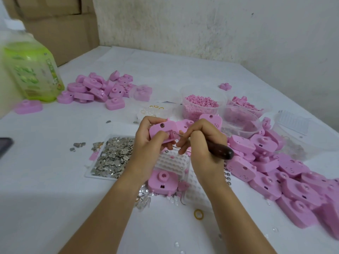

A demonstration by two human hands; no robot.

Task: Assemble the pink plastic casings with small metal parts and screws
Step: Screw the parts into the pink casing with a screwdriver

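A wide table covered in white cloth point(73, 208) fills most of the view, set against a stained pale wall. Brown cardboard boxes point(55, 24) stand at the far left corner, with a large translucent green plastic jug point(33, 70) in front of them.

A long heap of pink plastic casings with rounded corners point(293, 180) runs down the right side of the table. A smaller pile of the same casings point(99, 88) lies far left, near the jug. Behind the hands sit clear round plastic tubs of small pink pieces point(200, 105). A shallow white tray heaped with small silver metal parts point(111, 158) lies just left of the left forearm.

At the centre, above the table, the left hand point(150, 143) grips a single pink casing point(161, 131), fingers wrapped behind it and thumb pressed on its face. The right hand point(203, 143) is curled round a thin metal tool with a dark wooden handle point(220, 150); the tool's tip meets the held casing.

Below the hands rests another pink casing with a round hole point(163, 180). A small yellow rubber band point(198, 214) lies nearer the viewer.
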